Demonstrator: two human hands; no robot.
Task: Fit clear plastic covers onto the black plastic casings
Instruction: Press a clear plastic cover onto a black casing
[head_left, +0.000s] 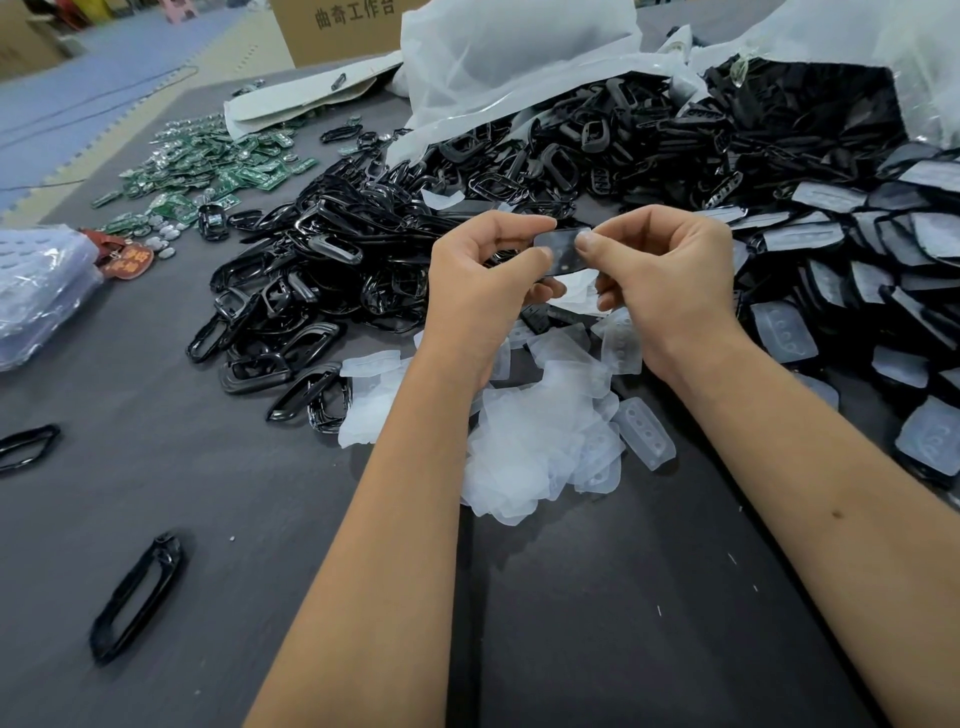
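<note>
While loose translucent clear plastic covers (545, 431) lie heaped nearest, both hands pinch one flat black plastic casing (563, 250) above them: left hand (483, 275) and right hand (660, 270) at opposite ends, long axis left-right. Bare black casings pile (332, 270) beyond.

We saw glossy black casings (322, 249), milky translucent covers (535, 431), green boards (218, 166), a dark grey table (156, 467), a brown box (332, 31) and a red tag (127, 260).
</note>
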